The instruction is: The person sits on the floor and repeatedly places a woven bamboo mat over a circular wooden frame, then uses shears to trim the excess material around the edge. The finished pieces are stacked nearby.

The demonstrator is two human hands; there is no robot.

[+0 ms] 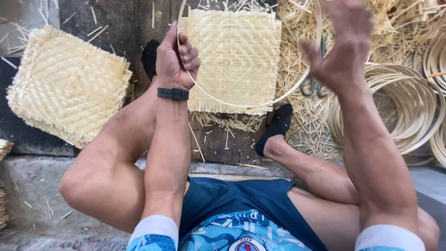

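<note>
My left hand (175, 59) is closed around the left side of a thin bent bamboo hoop (241, 105), a dark band on its wrist. My right hand (341, 44) is raised at the hoop's right side, fingers blurred and partly spread; whether it grips the hoop is unclear. Under the hoop lies a square woven bamboo mat (234, 58) on the dark floor between my feet in black socks.
A stack of woven mats (65, 86) lies to the left. Coiled bamboo hoops (411, 109) pile up at the right. Scissors (315, 86) rest among loose bamboo scraps (302, 125). A concrete step edge (32, 176) runs under my knees.
</note>
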